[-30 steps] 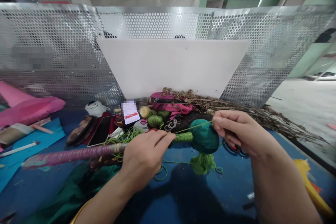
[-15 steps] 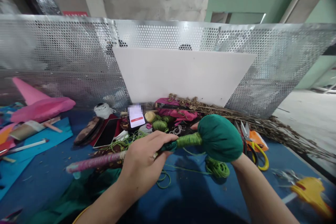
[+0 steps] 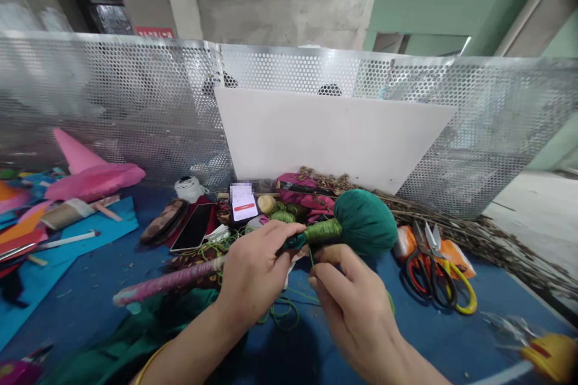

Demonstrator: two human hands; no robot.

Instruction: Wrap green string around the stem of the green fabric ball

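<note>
My left hand [image 3: 253, 274] is closed around a stick [image 3: 167, 281] wrapped in pink, whose lower end points left. At its other end is a round, padded dark green cloth head [image 3: 366, 221]. Lighter green cord [image 3: 326, 230] is wound round the neck below this head. My right hand [image 3: 354, 304] is just below the neck, its thumb and fingers pinching a strand of that cord [image 3: 311, 254]. Loops of loose green cord [image 3: 285, 313] lie on the blue table under my hands. Dark green cloth [image 3: 149, 328] lies beneath my left forearm.
Two pairs of scissors [image 3: 436, 271] lie at right by an orange packet [image 3: 458, 257]. Dried stems [image 3: 478, 243] run along the back right. A yellow glue gun [image 3: 553, 350] is at lower right. Behind stand a phone [image 3: 244, 204] and a white board [image 3: 329, 135].
My right hand has come from behind the green head to the front, below the neck, with the cord strand. My left hand keeps its grip. The view has shifted slightly.
</note>
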